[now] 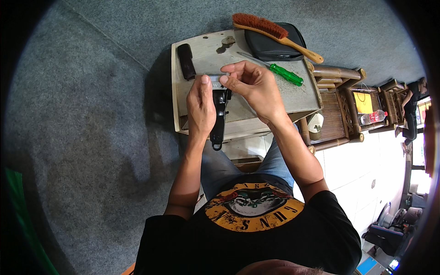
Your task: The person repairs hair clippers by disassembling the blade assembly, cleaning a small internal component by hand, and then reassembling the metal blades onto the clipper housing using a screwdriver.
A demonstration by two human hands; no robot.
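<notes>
You have the hair clipper [219, 120] over the near side of the bench [300, 100], blade end away from you, tail end past the bench's edge, above your lap. Your left hand [201, 107] grips it along its left side, thumb beside the metal blade [215, 82]. The fingers of your right hand [259, 89] curl at the blade's right corner; whether they pinch it or merely touch it, I cannot tell.

If your left grip loosened, the clipper could tip tail-first and drop off the edge. Pushing unevenly on that corner might skew the blade, and a slip along the teeth could nick your thumb. The green-handled screwdriver [286, 75] could roll if your right forearm bumped it.

Your hands hide the blade's sides and any small part between the right fingertips. The brush [261, 25] partly covers the black case [270, 49]; the dark, elongated object [185, 62] is hard to identify.
</notes>
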